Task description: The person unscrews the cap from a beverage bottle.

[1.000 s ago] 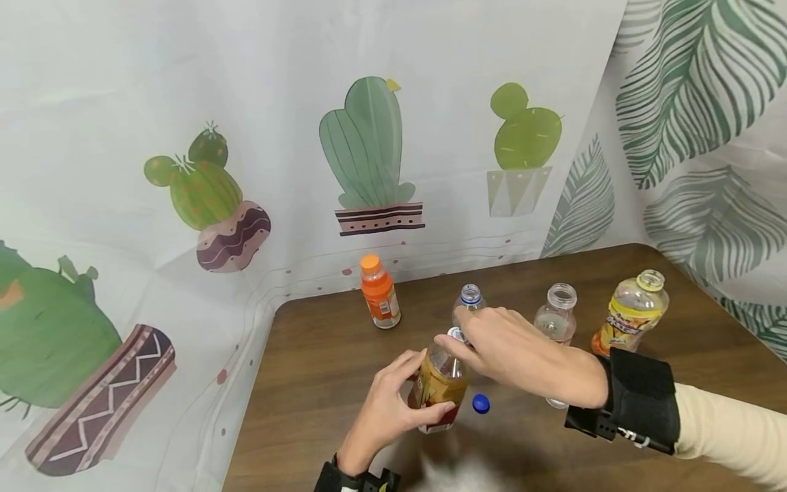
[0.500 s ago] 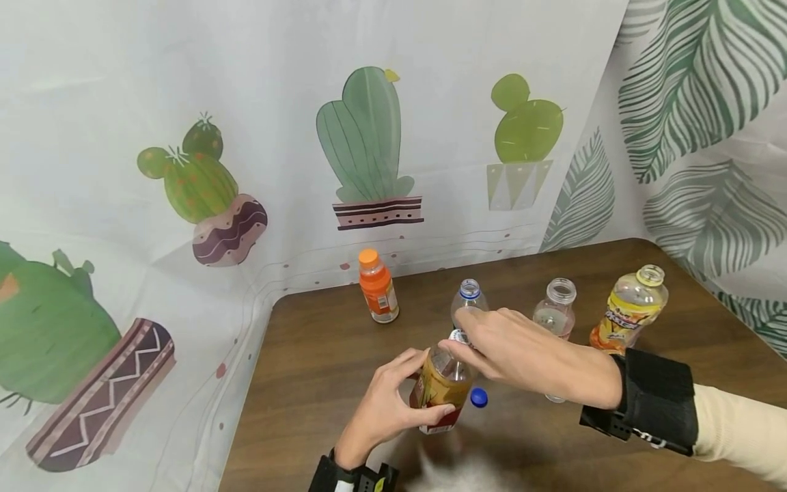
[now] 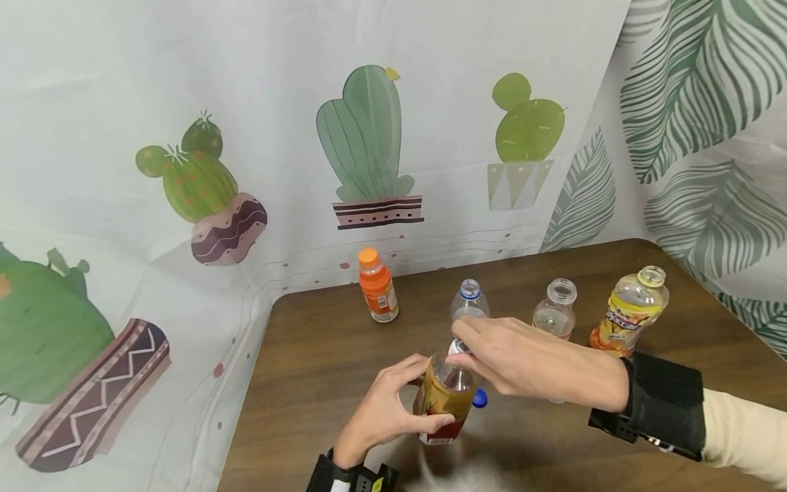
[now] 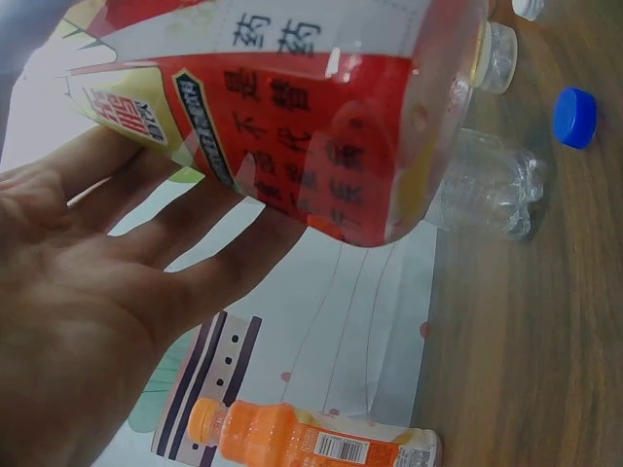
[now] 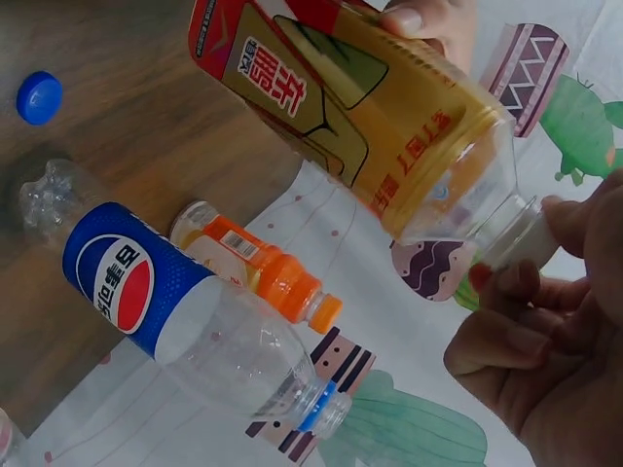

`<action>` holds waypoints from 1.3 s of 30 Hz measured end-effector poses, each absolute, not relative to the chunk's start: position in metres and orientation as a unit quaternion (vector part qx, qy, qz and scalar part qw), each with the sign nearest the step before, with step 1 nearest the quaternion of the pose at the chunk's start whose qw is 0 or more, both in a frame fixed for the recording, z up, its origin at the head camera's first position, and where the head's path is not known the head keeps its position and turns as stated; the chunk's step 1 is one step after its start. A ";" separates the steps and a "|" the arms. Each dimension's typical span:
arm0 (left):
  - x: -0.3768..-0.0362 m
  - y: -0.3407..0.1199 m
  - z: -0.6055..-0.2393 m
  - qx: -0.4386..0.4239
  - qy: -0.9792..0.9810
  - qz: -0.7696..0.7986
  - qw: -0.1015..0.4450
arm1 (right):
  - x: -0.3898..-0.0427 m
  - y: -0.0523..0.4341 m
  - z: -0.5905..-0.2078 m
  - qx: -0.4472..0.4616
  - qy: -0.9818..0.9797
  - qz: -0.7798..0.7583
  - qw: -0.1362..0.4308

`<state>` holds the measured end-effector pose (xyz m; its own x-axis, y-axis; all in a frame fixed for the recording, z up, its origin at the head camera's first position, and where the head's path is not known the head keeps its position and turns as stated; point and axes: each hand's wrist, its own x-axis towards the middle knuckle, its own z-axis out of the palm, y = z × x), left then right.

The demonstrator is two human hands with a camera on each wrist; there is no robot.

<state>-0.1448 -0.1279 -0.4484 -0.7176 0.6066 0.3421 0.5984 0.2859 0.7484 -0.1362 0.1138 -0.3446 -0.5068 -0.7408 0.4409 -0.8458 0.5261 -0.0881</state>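
we saw the left hand (image 3: 393, 403) wrapped round the gold and red bottle (image 3: 447, 400), its thumb laid across the near side of the label and its fingers reaching round the far side. the bottle was over the near part of the brown table (image 3: 320, 362), leaning a little; we could not tell whether its base touched the wood. the right hand (image 3: 501, 352) pinched the white cap (image 3: 457, 347) between thumb and fingers, closed down to the cap's width. we found the cap at the bottle's neck, though we could not tell how tightly it sat there.

just beside the bottle, we saw a blue cap (image 3: 480, 398) on the table. behind the right hand stood a clear bottle with a blue ring (image 3: 470, 301), its mouth uncovered, and farther right a plain clear bottle (image 3: 553, 316) and a yellow-labelled bottle (image 3: 630, 311), both open-topped too. we noted an orange-capped bottle (image 3: 378, 290) upright at the back left. beyond it all hung a white cloth (image 3: 270, 82) printed with cacti and leaves.
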 end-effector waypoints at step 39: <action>-0.144 -0.116 -0.455 0.301 0.825 0.479 -0.029 | -0.127 0.094 -0.328 0.278 -0.928 0.199 0.149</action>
